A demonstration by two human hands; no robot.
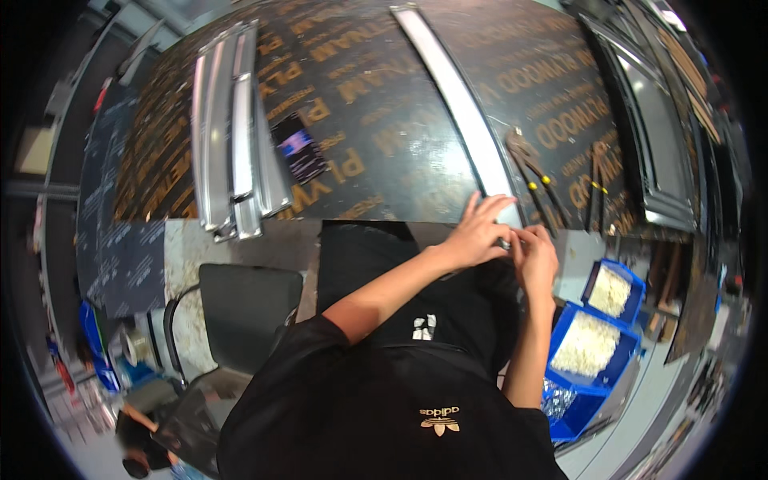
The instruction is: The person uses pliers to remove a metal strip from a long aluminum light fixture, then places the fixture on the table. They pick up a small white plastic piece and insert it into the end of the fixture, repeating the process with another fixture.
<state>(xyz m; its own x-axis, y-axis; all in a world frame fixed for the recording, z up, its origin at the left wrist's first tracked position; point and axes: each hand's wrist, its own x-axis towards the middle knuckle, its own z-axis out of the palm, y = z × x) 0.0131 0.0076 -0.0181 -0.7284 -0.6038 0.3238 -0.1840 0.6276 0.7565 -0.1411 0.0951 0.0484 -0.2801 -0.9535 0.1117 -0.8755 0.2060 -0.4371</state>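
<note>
Left hand (478, 234) and right hand (536, 254) at the lower end of a long, pale metal strip (460, 104), right of centre.
The strip's length slants up and leftward from the fingers to the top of the frame. Left fingers lie spread across it — right thumb and fingertip bunch close by its right edge; whether either grips, I cannot tell. Writing, left to right: a dark printed card (300, 150), gold lettering repeated across the tabletop (376, 196), a pale upside-down logo (440, 424) — on a black shirt (344, 408).

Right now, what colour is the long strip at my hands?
The long strip is silvery white with dark edges; head view shows it.
</note>
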